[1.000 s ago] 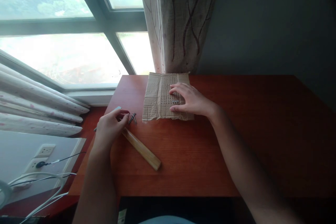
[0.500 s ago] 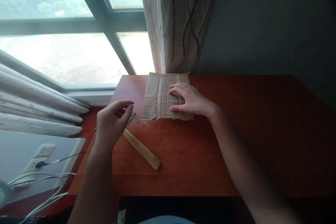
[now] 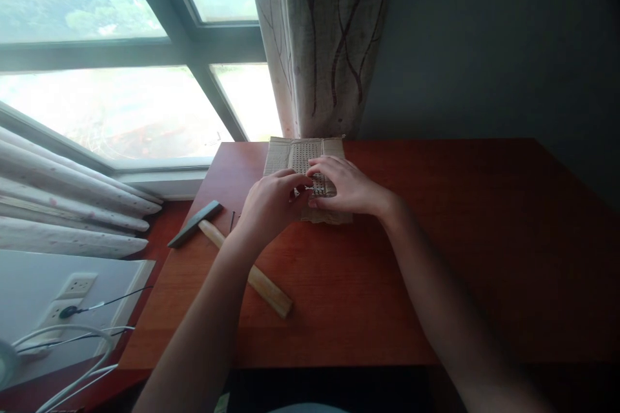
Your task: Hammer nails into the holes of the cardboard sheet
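A creased sheet of brown cardboard [image 3: 278,156] lies at the table's back edge, with a panel of small dark holes [image 3: 303,152] down its middle. Over that panel, my left hand [image 3: 276,200] has thumb and fingers pinched together; whatever is between them is too small to make out. My right hand [image 3: 346,187] rests at the right of the panel, thumb and fingers apart in a curve, close to the left fingertips. A nail [image 3: 232,221] shows beside my left wrist. The hammer's wooden handle [image 3: 271,290] passes under my left forearm, its dark metal head [image 3: 196,222] to the left.
The reddish wooden table [image 3: 339,310] stretches far to the right. Windows and a patterned curtain [image 3: 329,45] stand behind it. At the lower left are a wall socket [image 3: 77,285] and several loose cables [image 3: 104,342].
My left hand has moved right, from beside the nails to over the holed panel, uncovering the hammer's head. My right hand has stayed almost in place on the cardboard.
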